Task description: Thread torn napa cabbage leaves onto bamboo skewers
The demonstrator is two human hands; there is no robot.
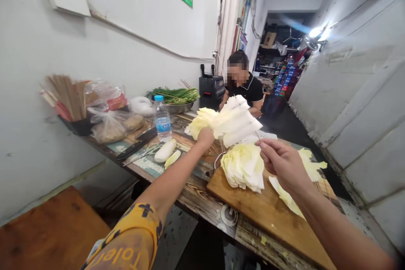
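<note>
My left hand (205, 137) is raised above the table and closed on a stack of cut napa cabbage leaves (232, 121), white stems pointing right. My right hand (278, 160) hovers just right of the stack, fingers pinched on a thin skewer (257, 137) whose tip reaches the stems. Below both hands a pile of cabbage pieces (243, 166) lies on a wooden cutting board (253, 215), with more leaves (311, 166) at the board's right side.
A water bottle (163, 120), a knife (136, 144), scissors and white radish pieces (166, 150) lie on the table's left. Bags, a holder of skewers (66, 99) and a bowl of green chives (175, 97) stand by the wall. A person (243, 82) sits at the far end.
</note>
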